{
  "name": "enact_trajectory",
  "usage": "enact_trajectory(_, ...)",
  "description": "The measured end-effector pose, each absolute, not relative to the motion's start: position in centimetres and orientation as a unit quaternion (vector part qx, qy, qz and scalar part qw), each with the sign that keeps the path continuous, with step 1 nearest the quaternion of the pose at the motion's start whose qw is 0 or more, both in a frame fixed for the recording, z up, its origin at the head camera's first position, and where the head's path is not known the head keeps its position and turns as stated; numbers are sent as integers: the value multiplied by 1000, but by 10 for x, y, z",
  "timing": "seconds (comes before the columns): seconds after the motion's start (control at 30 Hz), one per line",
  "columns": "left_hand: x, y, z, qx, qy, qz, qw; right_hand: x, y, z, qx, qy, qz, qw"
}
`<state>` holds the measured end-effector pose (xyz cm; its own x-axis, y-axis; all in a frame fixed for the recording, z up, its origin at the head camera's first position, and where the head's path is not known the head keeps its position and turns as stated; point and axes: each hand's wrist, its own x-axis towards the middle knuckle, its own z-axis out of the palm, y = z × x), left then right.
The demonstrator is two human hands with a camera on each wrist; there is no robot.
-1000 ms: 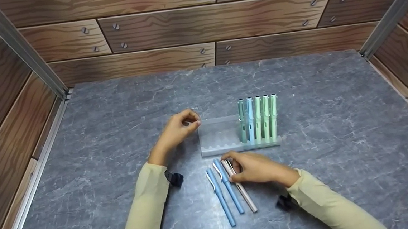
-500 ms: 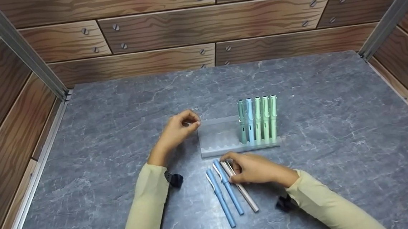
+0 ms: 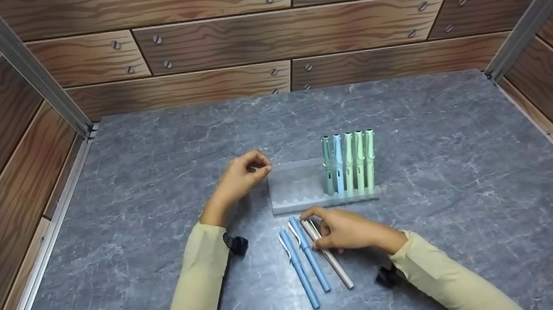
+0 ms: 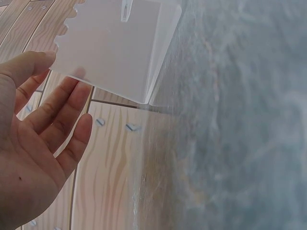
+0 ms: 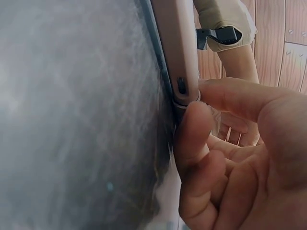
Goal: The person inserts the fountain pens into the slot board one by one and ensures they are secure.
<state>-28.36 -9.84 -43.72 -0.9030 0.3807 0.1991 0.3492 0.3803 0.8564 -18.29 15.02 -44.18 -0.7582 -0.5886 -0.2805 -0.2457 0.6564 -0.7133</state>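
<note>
A frosted clear pen stand (image 3: pixel 295 180) has several pens upright in its right half: one dark green (image 3: pixel 328 166), one light blue (image 3: pixel 339 163), the others light green (image 3: pixel 359 161). My left hand (image 3: pixel 241 177) pinches the stand's upper left corner; in the left wrist view the thumb and fingers lie on either side of that panel (image 4: pixel 110 52). In front of the stand, my right hand (image 3: pixel 350 228) pinches a pinkish-brown pen (image 3: pixel 338 267) near its clip, and the right wrist view shows thumb and fingers at its barrel (image 5: pixel 180 48). The pen lies along the tabletop.
Two blue pens, one nearer the middle (image 3: pixel 313 259) and one further left (image 3: pixel 299 270), lie left of the pinkish-brown pen. The grey marbled tabletop (image 3: pixel 137 184) meets wood-patterned walls (image 3: pixel 220 42) at the back and sides, with metal posts (image 3: pixel 32 70) at the corners.
The lower end of the pinkish-brown pen has shifted slightly right, away from the blue pens. My left hand stays at the stand's corner; the right hand has barely moved.
</note>
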Motion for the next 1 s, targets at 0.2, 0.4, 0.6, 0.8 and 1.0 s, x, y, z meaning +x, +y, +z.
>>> enact_trajectory(0.2,-284,-99,-437,223,834,505,13,-182,153,-441,-236,870,-351,253)
enact_trajectory(0.4,-283,-98,-437,212,834,509,15,-181,155,-442,-236,867,-359,253)
enact_trajectory(0.6,-284,-98,-437,212,833,511,16,-180,158,-440,-233,861,-375,252)
enact_trajectory(0.8,-285,-98,-438,218,830,513,13,-178,163,-436,-233,859,-387,240)
enact_trajectory(1.0,-284,-98,-438,219,830,512,12,-179,167,-431,-234,851,-407,234)
